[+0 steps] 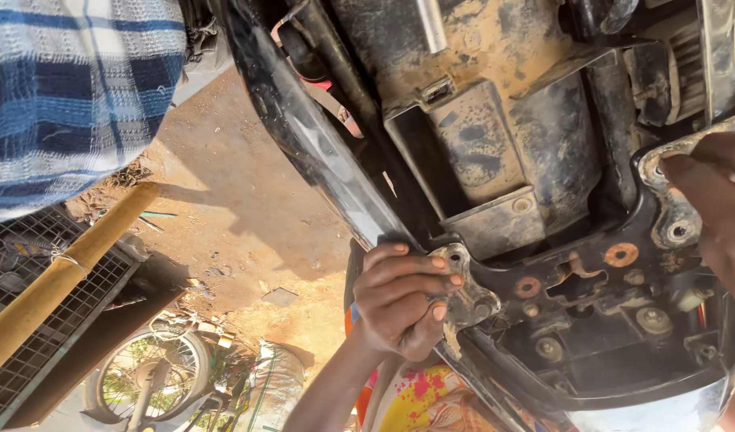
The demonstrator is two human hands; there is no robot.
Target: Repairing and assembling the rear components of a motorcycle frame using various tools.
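Observation:
A dusty black motorcycle body [495, 160] with its seat off fills the view, showing a grimy tray and a rusty bolt plate [579, 280]. My left hand [399, 300] is closed around the left metal mounting bracket [467, 292] and the edge of the black side panel [319, 152]. At the right edge of the view, my right hand [719, 200] presses its fingers on the matching right bracket [675, 228]. Whether it grips the bracket cannot be seen.
A blue and white checked cloth [71, 88] hangs at the top left. Below it lie sandy ground [247, 200], a yellow wooden pole [63, 272] over a wire mesh grille [31, 344], a bicycle wheel [147, 384] and a sack [275, 384].

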